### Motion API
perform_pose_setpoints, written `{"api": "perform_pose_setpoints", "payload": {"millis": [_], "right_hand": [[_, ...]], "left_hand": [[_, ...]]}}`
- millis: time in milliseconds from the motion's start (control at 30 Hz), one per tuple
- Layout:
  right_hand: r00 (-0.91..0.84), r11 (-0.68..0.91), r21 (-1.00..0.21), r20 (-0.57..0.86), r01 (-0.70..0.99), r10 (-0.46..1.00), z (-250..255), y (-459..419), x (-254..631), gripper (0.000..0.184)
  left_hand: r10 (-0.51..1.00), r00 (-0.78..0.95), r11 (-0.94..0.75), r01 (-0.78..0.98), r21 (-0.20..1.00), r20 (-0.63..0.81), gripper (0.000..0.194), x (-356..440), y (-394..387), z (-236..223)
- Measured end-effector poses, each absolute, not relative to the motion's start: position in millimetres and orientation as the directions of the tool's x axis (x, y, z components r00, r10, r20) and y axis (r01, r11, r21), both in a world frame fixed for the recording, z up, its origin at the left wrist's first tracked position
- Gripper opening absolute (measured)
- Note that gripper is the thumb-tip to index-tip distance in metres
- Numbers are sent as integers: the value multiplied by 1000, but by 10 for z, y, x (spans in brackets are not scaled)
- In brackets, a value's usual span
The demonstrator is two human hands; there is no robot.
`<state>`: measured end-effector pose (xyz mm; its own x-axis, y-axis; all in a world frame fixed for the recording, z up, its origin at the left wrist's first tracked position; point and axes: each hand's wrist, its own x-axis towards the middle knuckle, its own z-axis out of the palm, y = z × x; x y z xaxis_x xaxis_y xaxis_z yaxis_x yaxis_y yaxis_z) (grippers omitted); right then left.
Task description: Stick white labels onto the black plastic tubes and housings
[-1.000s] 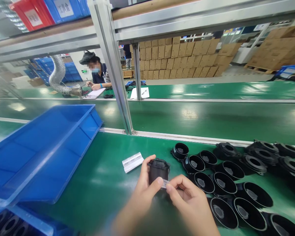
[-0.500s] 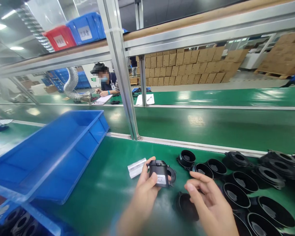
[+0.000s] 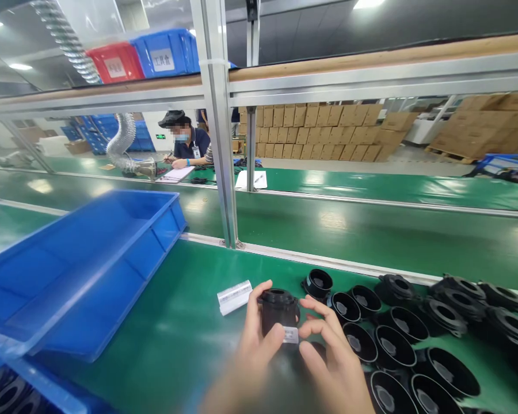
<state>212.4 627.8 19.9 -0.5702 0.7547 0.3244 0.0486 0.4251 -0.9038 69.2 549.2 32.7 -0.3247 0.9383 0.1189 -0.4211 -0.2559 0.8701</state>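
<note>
My left hand (image 3: 255, 339) grips a black cup-shaped housing (image 3: 278, 305) over the green bench, thumb at the front and fingers round its left side. A small white label (image 3: 290, 334) with print sits low on its front. Just to the right, my right hand (image 3: 334, 359) is half curled with fingers apart, its fingertips at the housing's right edge; whether they touch it I cannot tell. Left of the housing lies a white printed label strip (image 3: 235, 297) on the bench. A dark round part beneath my right hand is mostly hidden.
Several black round housings (image 3: 395, 345) stand in rows at the right. A large blue bin (image 3: 155, 230) is at the left, above another blue bin (image 3: 38, 374) holding black parts. A metal post (image 3: 220, 144) rises ahead. A person (image 3: 192, 144) writes across the bench.
My right hand has moved left to the housing's side. The housing has been turned in my left hand, and its ring-like right part shows less. The view has shifted slightly right.
</note>
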Motion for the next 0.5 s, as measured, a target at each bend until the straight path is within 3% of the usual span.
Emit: {"api": "perform_pose_setpoints", "payload": {"millis": [233,500], "right_hand": [[-540,359,-929,259,87,800,255,6216,2072,24],[-367,539,-818,447,200,816,315,6112,2069,22]], "left_hand": [[936,-322,-241,-297,924,141,62,732,5465,461],[867,-498,-141,-249,958,-2,68,817,5432,353]]}}
